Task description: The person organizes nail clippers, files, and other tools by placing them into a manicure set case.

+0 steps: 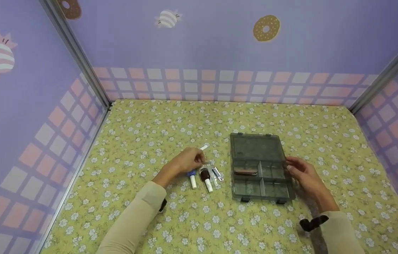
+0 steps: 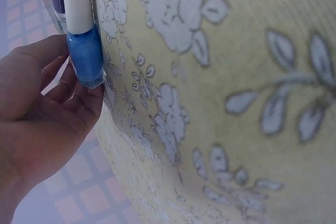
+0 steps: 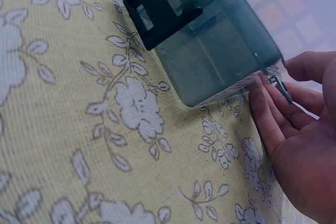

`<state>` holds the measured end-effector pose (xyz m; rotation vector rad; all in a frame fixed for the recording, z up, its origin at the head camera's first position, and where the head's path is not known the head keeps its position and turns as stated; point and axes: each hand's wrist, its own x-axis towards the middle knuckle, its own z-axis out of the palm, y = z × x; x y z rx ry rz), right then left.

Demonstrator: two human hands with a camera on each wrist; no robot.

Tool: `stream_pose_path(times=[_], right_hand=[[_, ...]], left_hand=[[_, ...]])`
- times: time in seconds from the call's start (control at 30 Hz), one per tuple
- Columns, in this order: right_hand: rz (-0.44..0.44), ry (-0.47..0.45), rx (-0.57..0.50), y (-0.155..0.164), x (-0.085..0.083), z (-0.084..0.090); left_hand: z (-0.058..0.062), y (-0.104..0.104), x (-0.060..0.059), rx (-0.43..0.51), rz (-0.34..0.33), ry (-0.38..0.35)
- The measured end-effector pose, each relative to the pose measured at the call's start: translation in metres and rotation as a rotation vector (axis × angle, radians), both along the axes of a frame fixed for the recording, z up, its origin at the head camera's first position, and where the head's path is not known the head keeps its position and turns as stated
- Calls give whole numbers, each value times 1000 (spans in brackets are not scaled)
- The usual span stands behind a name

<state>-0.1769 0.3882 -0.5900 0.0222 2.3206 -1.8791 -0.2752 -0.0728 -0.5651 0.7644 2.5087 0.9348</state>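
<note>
In the head view my left hand is low over a small group of items, fingers bent and fingertips together above a dark red nail polish bottle. A blue nail polish bottle with a white cap lies before its fingers in the left wrist view; I cannot tell what the fingertips pinch. Beside the red bottle lies a silver nail clipper. My right hand grips the right edge of a smoky grey divided box, thumb at its upper edge and fingers against its side.
A pinkish-brown flat item lies in the box's left compartment. A white strip shows beyond the left hand. Black latches stick out at the box's near edge. Patterned walls bound the flowered tablecloth.
</note>
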Motion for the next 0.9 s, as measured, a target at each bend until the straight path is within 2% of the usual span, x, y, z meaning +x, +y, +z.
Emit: stream_pose_path(times=[0.27,0.53,0.77,0.9], right_hand=[[6,27,2,0,-2,-2],[5,29,1,0,-1,-4],[6,38,-6,0,-1,-3],[6,45,3,0,-2,-3]], left_hand=[[3,1,-1,57,-9,42],[12,16,-1,81,-38,46],[24,38,7,136,-86,35],[31,53,16,153,-130,70]])
